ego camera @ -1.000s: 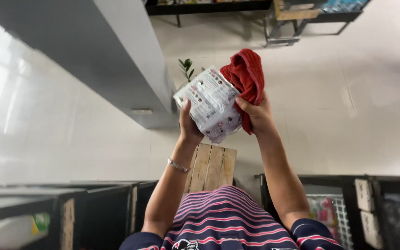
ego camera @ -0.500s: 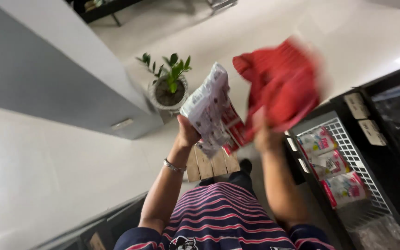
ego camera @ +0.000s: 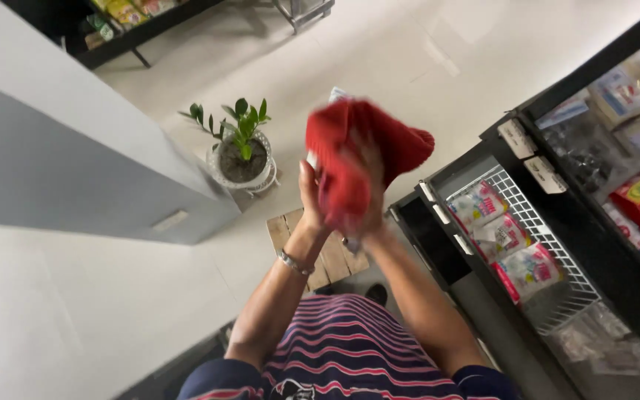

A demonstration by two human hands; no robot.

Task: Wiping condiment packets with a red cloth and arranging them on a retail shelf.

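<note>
Red cloth (ego camera: 357,159) bunched in both your hands, left hand (ego camera: 310,194) and right hand (ego camera: 368,178) fingers clamped round it, while packets (ego camera: 509,241) fill the wire basket (ego camera: 557,296).

white packet (ego camera: 337,95) mostly hidden behind blurred red cloth (ego camera: 361,159), hands (ego camera: 364,185) perhaps underneath

Navy-and-pink striped shirt (ego camera: 350,348), silver bracelet (ego camera: 294,263) on left wrist.

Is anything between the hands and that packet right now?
Yes. The red cloth lies over the packet, under the right hand, hiding all but its top corner. The left hand is at the packet's side; its contact with the packet is blurred and cannot be told.
</note>
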